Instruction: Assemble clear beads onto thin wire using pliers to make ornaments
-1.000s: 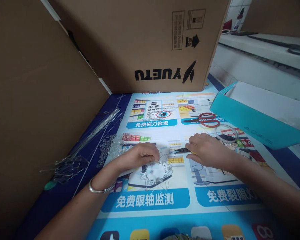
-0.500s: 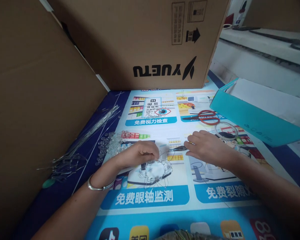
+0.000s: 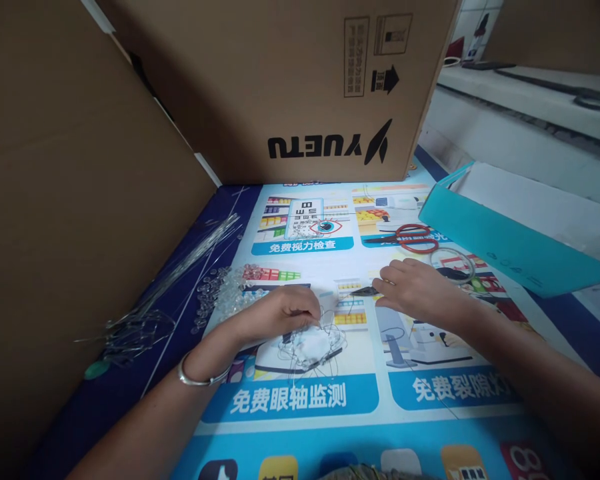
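My left hand, a bangle on its wrist, pinches the upper edge of a ring of clear beads and thin wire. Loose wire ends stick out around that ring, which lies on the printed sheet. Closed around a pair of pliers, my right hand is to the right of the ring. The dark plier tips point left, apart from the beads, and the handles are hidden in my palm. Left of my left hand lies a pile of loose clear beads.
Red-handled scissors and a coil of wire lie beyond my right hand. A teal box stands at the right. Cut wires lie at the left. Cardboard panels wall the back and left side.
My right hand has shifted slightly right with the pliers, whose tips now sit a little higher and turned. My left hand keeps its pinch on the beaded ring.
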`<control>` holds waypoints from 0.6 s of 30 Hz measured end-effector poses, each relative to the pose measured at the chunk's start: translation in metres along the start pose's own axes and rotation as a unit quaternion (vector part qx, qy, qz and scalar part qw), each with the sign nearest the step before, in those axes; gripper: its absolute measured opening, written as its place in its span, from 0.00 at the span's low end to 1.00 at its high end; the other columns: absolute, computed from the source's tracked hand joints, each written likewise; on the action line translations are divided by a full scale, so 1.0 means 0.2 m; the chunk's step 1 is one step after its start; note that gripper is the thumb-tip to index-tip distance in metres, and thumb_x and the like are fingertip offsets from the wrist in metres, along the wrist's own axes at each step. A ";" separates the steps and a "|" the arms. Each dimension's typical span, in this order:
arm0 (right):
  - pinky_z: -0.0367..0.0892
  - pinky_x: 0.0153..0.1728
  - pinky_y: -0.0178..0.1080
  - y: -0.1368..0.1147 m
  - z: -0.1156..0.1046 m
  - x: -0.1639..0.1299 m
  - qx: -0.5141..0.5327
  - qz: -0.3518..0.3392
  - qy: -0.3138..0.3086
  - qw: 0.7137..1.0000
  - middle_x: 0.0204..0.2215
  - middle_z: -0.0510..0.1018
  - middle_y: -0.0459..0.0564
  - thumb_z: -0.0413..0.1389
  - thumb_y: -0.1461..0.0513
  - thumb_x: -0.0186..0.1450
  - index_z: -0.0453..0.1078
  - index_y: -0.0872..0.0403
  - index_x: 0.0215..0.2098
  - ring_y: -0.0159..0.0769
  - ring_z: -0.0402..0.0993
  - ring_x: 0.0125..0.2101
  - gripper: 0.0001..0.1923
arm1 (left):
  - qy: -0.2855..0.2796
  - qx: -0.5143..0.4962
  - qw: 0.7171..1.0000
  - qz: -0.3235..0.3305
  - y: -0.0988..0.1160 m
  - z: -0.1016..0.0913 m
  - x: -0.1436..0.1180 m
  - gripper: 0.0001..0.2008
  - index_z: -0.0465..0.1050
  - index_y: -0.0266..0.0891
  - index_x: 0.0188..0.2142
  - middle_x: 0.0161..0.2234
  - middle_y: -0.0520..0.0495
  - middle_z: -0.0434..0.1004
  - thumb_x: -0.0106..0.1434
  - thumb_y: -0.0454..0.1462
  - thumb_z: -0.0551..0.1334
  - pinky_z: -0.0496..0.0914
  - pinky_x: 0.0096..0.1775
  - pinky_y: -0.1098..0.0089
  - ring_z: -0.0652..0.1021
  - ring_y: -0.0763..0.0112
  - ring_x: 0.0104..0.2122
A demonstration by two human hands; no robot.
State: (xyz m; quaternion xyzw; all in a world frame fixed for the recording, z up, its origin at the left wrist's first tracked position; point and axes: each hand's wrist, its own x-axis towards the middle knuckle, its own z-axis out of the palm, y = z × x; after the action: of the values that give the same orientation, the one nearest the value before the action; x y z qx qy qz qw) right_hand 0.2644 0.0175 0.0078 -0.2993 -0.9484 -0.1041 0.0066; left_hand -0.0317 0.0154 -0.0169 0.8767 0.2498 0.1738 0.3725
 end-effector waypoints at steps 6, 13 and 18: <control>0.55 0.36 0.40 -0.01 -0.01 0.01 0.015 0.012 -0.014 1.000 0.33 0.71 0.52 0.48 0.54 0.65 0.68 0.54 0.40 0.40 0.64 0.37 0.14 | 0.000 -0.003 1.000 -0.008 0.00 0.00 0.00 0.05 0.73 0.38 0.33 0.31 0.48 0.75 0.61 0.35 0.58 0.68 0.37 0.71 0.74 0.73 0.34; 0.55 0.37 0.41 0.02 0.01 0.01 0.017 0.024 -0.017 0.999 0.34 0.71 0.52 0.48 0.54 0.65 0.68 0.55 0.39 0.40 0.64 0.37 0.14 | 0.019 0.030 0.999 -0.006 0.00 0.00 0.00 0.06 0.72 0.38 0.33 0.31 0.48 0.74 0.62 0.33 0.56 0.67 0.37 0.72 0.74 0.73 0.34; 0.56 0.39 0.41 0.09 0.02 -0.02 0.020 0.043 -0.009 0.999 0.34 0.72 0.52 0.48 0.54 0.65 0.69 0.54 0.39 0.39 0.65 0.37 0.15 | 0.067 0.084 0.994 0.010 -0.01 0.02 0.03 0.07 0.72 0.38 0.31 0.30 0.48 0.75 0.63 0.35 0.56 0.67 0.38 0.70 0.73 0.71 0.34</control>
State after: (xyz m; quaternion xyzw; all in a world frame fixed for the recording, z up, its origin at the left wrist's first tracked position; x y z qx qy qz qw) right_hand 0.2771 0.0305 0.0063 -0.3402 -0.9368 -0.0817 0.0085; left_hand -0.0262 0.0176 -0.0212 0.8937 0.2796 0.2142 0.2779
